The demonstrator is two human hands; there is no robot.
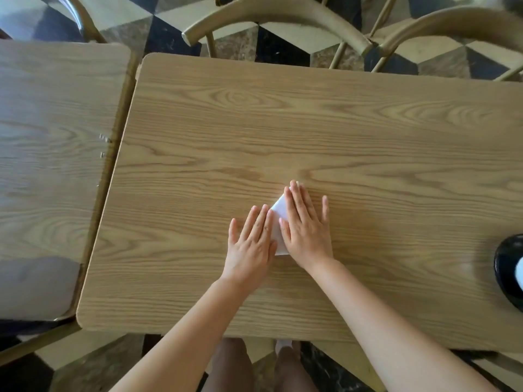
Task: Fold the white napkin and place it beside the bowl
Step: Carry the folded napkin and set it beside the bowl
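A small white napkin point(278, 210) lies folded on the wooden table point(311, 123), mostly covered by my two hands. My left hand point(250, 244) lies flat, fingers spread, pressing the napkin's left side. My right hand point(307, 230) lies flat over its right side, fingers pointing away from me. Only a narrow white strip shows between the hands. A dark bowl point(508, 267) with something white in it sits at the table's right edge, partly cut off by the frame.
A second wooden table point(53, 137) stands close on the left with a narrow gap between. Two curved wooden chair backs point(271, 9) stand beyond the far edge. The floor has a dark and light geometric pattern.
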